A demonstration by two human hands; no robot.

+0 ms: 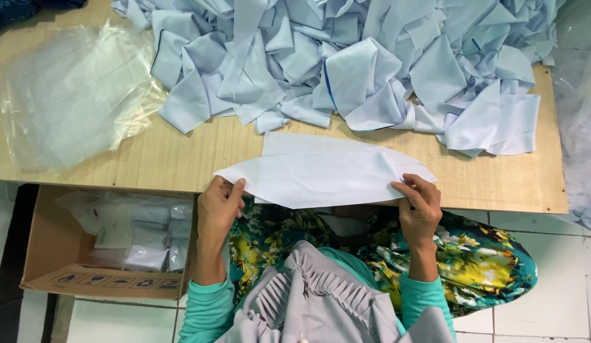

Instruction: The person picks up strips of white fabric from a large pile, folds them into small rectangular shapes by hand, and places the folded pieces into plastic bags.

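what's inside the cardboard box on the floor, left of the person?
The cardboard box holds folded pale pieces in clear plastic bags, lying on one another. What lies beneath them is covered, and the table edge hides the box's far part.

An open brown cardboard box (pixel 60 254) sits on the floor under the counter's left edge, a row of small blue symbols along its front flap. Inside lie clear plastic packets (pixel 149 238) of folded pale cloth. A clear plastic bag (pixel 73 95) lies on the counter's left.

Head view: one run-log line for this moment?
left hand: grips white fabric piece | right hand: grips it | behind: pale blue fabric pile
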